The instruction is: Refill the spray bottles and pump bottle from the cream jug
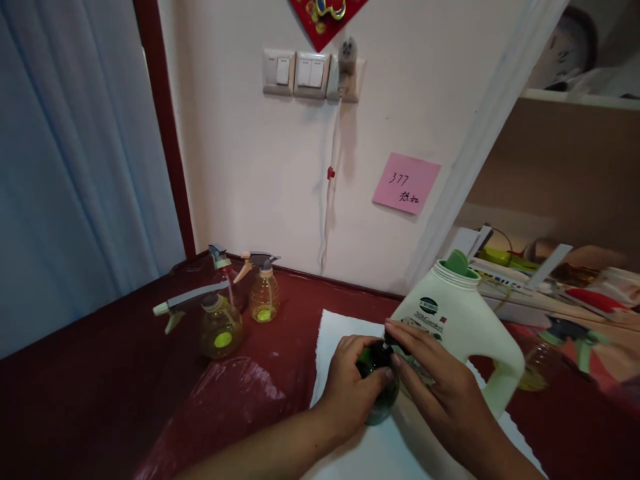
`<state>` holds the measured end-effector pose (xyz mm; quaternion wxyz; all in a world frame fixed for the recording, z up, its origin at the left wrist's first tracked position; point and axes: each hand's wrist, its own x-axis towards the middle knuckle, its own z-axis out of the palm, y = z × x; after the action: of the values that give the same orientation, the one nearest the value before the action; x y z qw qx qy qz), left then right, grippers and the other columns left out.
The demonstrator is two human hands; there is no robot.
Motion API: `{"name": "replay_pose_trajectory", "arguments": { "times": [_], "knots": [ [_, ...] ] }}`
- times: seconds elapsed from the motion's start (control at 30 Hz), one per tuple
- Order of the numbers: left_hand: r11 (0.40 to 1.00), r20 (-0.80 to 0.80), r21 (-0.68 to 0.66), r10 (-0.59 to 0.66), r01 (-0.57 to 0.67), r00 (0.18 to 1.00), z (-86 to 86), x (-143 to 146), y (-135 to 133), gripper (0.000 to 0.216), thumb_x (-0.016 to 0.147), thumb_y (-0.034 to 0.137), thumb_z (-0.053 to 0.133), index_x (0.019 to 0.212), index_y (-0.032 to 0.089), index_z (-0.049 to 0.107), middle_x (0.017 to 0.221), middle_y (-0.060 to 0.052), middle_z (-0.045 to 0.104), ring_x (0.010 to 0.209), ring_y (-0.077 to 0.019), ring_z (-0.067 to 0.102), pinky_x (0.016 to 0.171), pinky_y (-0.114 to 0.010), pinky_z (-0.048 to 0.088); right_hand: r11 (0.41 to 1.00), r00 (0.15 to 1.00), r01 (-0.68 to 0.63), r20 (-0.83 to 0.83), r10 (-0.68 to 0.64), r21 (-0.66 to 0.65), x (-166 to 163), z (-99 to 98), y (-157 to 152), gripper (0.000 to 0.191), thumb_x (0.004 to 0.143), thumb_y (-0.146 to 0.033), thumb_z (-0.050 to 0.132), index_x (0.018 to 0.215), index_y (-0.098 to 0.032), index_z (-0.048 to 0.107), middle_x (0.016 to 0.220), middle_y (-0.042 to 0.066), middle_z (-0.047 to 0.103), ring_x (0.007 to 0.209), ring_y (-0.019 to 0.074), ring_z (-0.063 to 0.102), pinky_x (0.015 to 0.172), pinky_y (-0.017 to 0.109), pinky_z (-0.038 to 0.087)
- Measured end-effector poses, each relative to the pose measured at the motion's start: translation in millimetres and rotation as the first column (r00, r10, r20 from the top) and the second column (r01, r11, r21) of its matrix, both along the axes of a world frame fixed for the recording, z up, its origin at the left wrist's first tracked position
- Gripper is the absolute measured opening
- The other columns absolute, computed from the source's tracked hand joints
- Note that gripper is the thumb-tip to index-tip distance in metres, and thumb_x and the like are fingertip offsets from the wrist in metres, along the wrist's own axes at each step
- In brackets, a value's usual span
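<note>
My left hand [347,390] is wrapped round a small dark green bottle [383,408], which stands over a white sheet. At the top of that bottle, the fingers of my right hand [447,393] close on a small dark top piece. Its exact shape is mostly covered by my fingers. Right behind my right hand stands a large pale green jug [483,327] with a printed label, a handle and an uncapped mouth. Something green sticks up out of its mouth. The white sheet [336,333] lies under both hands and the jug.
Several spray bottles stand on the dark red tabletop [295,293]: a yellow-tinted one [220,333] and a ribbed one [263,297] at left, another [537,363] at right. Behind is a wall with switches [310,72] and a pink note [406,183]. Shelves [575,140] rise at right.
</note>
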<state>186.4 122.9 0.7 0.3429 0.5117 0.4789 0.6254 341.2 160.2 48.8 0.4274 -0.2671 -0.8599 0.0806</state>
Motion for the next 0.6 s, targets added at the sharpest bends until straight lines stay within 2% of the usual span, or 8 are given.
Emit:
{"name": "replay_pose_trajectory", "arguments": {
  "times": [0.13, 0.23, 0.3, 0.43, 0.6],
  "knots": [
    [1.000, -0.025, 0.014, 0.006, -0.005, 1.000, 1.3, 0, -1, 0.028, 0.076, 0.016, 0.074, 0.104, 0.021, 0.073, 0.106, -0.007, 0.068, 0.105, -0.0261, 0.060, 0.096, -0.038, 0.045, 0.986, 0.997, 0.031, -0.063, -0.042, -0.163, 2, -12.0, 3, 0.037, 0.095, -0.033, 0.060, 0.131, -0.033, 0.064, 0.130, 0.005, 0.070, 0.120, 0.0240, 0.067, 0.102, 0.041, 0.056],
    [1.000, -0.036, 0.020, 0.005, -0.005, 0.999, 1.3, 1, -2, 0.023, 0.078, 0.019, 0.073, 0.101, 0.019, 0.072, 0.104, -0.008, 0.068, 0.103, -0.0262, 0.061, 0.095, -0.039, 0.045, 0.929, 0.991, 0.061, -0.088, -0.099, -0.365, 1, -22.1, 4, 0.048, 0.092, -0.044, 0.063, 0.138, -0.033, 0.056, 0.135, 0.006, 0.068, 0.121, 0.0257, 0.066, 0.104, 0.045, 0.054],
    [1.000, -0.004, 0.002, 0.005, -0.005, 1.000, 0.0, 3, -3, 0.027, 0.078, 0.018, 0.071, 0.105, 0.018, 0.070, 0.109, -0.009, 0.068, 0.107, -0.0267, 0.060, 0.097, -0.040, 0.044, 0.888, 0.991, 0.057, -0.085, -0.107, -0.456, -1, -25.4, 4, 0.051, 0.090, -0.049, 0.064, 0.137, -0.031, 0.056, 0.134, 0.007, 0.068, 0.120, 0.0268, 0.066, 0.104, 0.048, 0.054],
    [0.997, 0.103, -0.079, 0.000, 0.008, 0.995, -5.2, 5, -5, 0.049, 0.072, 0.016, 0.073, 0.119, 0.018, 0.060, 0.122, -0.013, 0.065, 0.116, -0.0287, 0.059, 0.103, -0.042, 0.043, 0.869, 0.992, 0.082, -0.044, -0.118, -0.488, -4, -22.5, 6, 0.046, 0.087, -0.053, 0.064, 0.125, -0.027, 0.062, 0.125, 0.008, 0.072, 0.116, 0.0285, 0.068, 0.102, 0.049, 0.053],
    [0.992, 0.055, -0.129, 0.020, -0.013, 0.998, -8.2, 5, -4, 0.057, 0.069, 0.023, 0.079, 0.122, 0.017, 0.058, 0.123, -0.014, 0.063, 0.117, -0.0311, 0.058, 0.104, -0.044, 0.043, 0.873, 0.990, 0.116, -0.012, -0.138, -0.474, -6, -16.5, 11, 0.046, 0.082, -0.055, 0.068, 0.117, -0.026, 0.066, 0.116, 0.008, 0.074, 0.108, 0.0296, 0.069, 0.095, 0.046, 0.055]
  ]
}}
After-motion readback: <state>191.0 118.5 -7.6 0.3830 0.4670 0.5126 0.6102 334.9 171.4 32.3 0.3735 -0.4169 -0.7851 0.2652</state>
